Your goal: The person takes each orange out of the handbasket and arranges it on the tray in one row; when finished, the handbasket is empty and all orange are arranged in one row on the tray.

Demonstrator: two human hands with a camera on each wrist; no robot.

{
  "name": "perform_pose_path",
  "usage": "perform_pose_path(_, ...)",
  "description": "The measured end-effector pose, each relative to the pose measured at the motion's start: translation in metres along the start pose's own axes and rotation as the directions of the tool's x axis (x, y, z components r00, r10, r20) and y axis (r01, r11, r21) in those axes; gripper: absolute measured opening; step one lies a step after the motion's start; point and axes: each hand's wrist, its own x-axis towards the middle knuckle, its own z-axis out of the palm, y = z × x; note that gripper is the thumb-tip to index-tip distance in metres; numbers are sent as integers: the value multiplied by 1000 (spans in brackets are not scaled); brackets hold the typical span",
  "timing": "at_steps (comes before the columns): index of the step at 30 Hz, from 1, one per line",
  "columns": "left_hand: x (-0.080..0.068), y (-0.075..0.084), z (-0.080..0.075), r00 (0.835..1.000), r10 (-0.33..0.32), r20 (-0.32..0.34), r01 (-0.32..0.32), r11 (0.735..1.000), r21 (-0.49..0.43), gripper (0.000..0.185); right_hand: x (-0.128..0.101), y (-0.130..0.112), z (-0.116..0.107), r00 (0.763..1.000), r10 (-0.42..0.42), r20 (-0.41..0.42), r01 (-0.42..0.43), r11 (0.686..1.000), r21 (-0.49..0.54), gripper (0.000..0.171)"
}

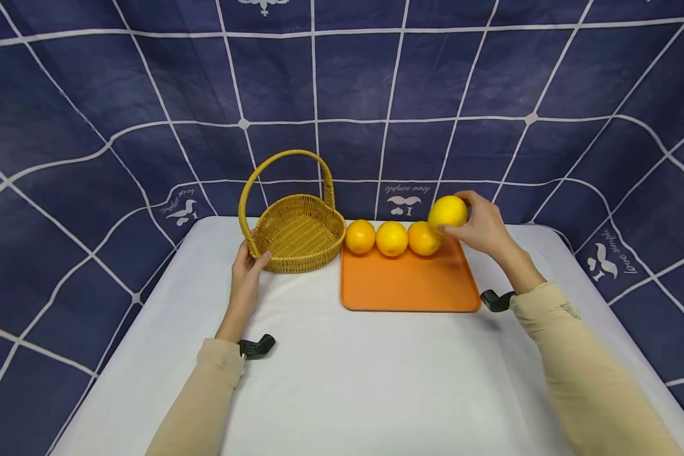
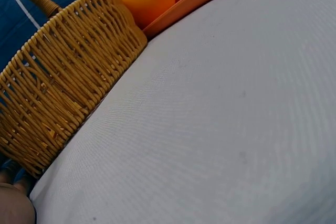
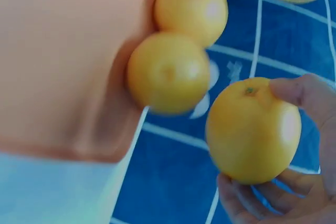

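My right hand (image 1: 479,227) grips a yellow-orange orange (image 1: 448,212) lifted just above the far right corner of the orange tray (image 1: 408,282); the right wrist view shows the fingers (image 3: 294,90) curled round this orange (image 3: 253,129). Three more oranges (image 1: 391,238) sit in a row along the tray's far edge. My left hand (image 1: 249,265) holds the near left rim of the woven wicker basket (image 1: 296,228), which stands empty left of the tray. In the left wrist view the basket wall (image 2: 63,82) fills the left side.
A white cloth-covered table (image 1: 342,380) carries everything. A dark blue grid-patterned backdrop (image 1: 348,88) hangs close behind and around the sides. The basket's tall handle (image 1: 285,161) arches over it.
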Motion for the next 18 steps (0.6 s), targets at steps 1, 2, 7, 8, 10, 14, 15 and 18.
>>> perform_pose_path(1, -1, 0, -1, 1000, 3, 2, -3, 1000, 1, 66, -1, 5, -1, 1000, 11, 0, -11, 1000, -19, 82)
perform_pose_path(2, -1, -1, -1, 1000, 6, 3, -6, 1000, 1, 66, -2, 11, -1, 1000, 22, 3, -21, 999, -36, 83)
perform_pose_path(7, -1, -1, 0, 1000, 20, 7, -20, 1000, 4, 66, -5, 35, 5, 997, 30, 74, -24, 997, -77, 83)
perform_pose_path(8, -1, -1, -1, 1000, 18, 5, -18, 1000, 4, 66, -4, 38, 7, 995, 25, 99, -17, 997, -78, 83)
perform_pose_path(10, 0, -2, -1, 1000, 15, 2, -15, 1000, 1, 65, -4, 44, 11, 988, 20, 154, -8, 997, -78, 83)
perform_pose_path(14, 1, -5, -2, 1000, 2, 3, -2, 1000, -2, 67, -3, 54, 19, 968, 15, 252, 4, 997, -76, 84)
perform_pose_path(15, 1, -5, -2, 1000, 4, 5, -4, 1000, -6, 67, -3, 56, 21, 964, 14, 265, 5, 997, -71, 85)
perform_pose_path(18, 1, -4, -1, 1000, 6, 6, -6, 1000, -6, 68, -3, 61, 28, 965, 9, 264, 0, 999, -35, 87)
